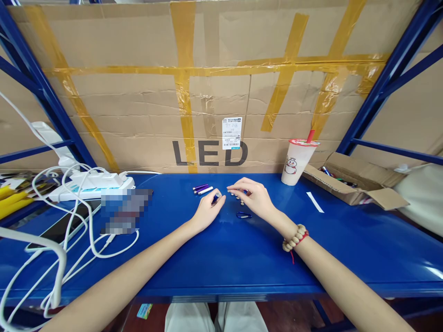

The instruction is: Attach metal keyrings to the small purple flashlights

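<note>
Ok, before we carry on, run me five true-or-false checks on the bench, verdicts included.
1. The left hand holds a small blue object. True.
2. The beaded bracelet is on the left wrist. False: the beaded bracelet is on the right wrist.
3. The cup has a red straw. True.
4. The white strip lies between the two hands. False: the white strip lies to the right of the right hand, near the open cardboard box.
5. The power strip is on the left side of the tabletop. True.

"LED" (201, 153) on cardboard (138, 124), white label (231, 133), print seemingly too small
</note>
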Motion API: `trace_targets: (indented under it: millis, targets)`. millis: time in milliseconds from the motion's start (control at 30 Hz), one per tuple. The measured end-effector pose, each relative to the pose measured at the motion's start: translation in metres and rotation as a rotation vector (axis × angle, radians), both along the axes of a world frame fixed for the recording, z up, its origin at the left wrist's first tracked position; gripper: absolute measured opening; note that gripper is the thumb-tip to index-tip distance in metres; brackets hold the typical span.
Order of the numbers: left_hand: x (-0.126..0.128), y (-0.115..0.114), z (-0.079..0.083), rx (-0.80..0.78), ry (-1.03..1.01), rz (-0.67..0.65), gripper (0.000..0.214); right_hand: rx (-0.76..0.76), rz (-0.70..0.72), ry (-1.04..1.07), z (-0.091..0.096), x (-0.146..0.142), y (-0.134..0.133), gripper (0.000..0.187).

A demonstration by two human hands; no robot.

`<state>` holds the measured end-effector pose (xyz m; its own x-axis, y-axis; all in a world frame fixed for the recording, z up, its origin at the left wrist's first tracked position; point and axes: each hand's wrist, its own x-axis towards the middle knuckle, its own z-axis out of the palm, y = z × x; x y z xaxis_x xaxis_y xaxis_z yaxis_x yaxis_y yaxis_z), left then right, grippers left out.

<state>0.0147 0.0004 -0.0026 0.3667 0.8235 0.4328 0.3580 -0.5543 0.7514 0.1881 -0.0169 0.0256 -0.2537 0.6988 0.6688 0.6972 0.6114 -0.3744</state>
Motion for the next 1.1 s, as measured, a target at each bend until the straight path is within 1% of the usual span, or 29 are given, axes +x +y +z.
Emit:
trace_targets:
  millis: [67, 133, 200, 267, 333, 400, 500, 600, 667, 767, 833, 900, 1000, 1100]
  targets:
    - [0.000, 0.000, 0.000, 0.008, -0.001, -0.002, 0.026, -0.004, -0.008, 0.015, 0.001, 0.000, -0.001, 0.021]
    - [0.000, 0.000, 0.000, 0.013, 0.001, 0.002, 0.027, -0.025, -0.050, -0.037, 0.002, 0.001, -0.001, 0.021]
    - [0.000, 0.000, 0.001, 0.016, 0.007, 0.010, 0.026, -0.076, -0.088, -0.154, 0.001, 0.004, 0.000, 0.019]
    - [0.000, -0.001, 0.001, 0.016, 0.014, 0.021, 0.026, -0.149, -0.093, -0.296, -0.002, 0.007, 0.002, 0.019]
    - [0.000, -0.001, 0.002, 0.012, 0.023, 0.032, 0.026, -0.221, -0.066, -0.408, -0.006, 0.008, 0.005, 0.018]
    - [0.000, -0.001, 0.002, 0.008, 0.029, 0.041, 0.026, -0.261, -0.039, -0.468, -0.008, 0.007, 0.006, 0.017]
    - [0.000, -0.001, 0.002, 0.007, 0.033, 0.047, 0.026, -0.269, -0.068, -0.463, -0.007, 0.007, 0.006, 0.018]
    - [0.000, -0.001, 0.001, -0.025, 0.000, 0.073, 0.024, -0.227, -0.169, -0.434, -0.002, 0.011, 0.004, 0.022]
    - [-0.001, 0.000, 0.001, -0.081, -0.083, 0.118, 0.018, -0.212, -0.243, -0.453, 0.001, 0.015, 0.005, 0.021]
    - [-0.003, 0.003, 0.002, -0.159, -0.224, 0.234, 0.012, -0.257, -0.308, -0.517, 0.003, 0.018, 0.005, 0.017]
    - [-0.005, 0.005, 0.004, -0.176, -0.274, 0.306, 0.011, -0.310, -0.318, -0.544, 0.003, 0.018, 0.006, 0.016]
    - [-0.006, 0.006, 0.005, -0.178, -0.301, 0.340, 0.010, -0.365, -0.320, -0.559, 0.003, 0.018, 0.005, 0.014]
    - [-0.006, 0.006, 0.005, -0.174, -0.290, 0.335, 0.009, -0.398, -0.307, -0.567, 0.001, 0.017, 0.005, 0.009]
    - [-0.005, 0.004, 0.004, -0.122, -0.186, 0.259, 0.007, -0.389, -0.277, -0.539, -0.002, 0.018, 0.006, 0.008]
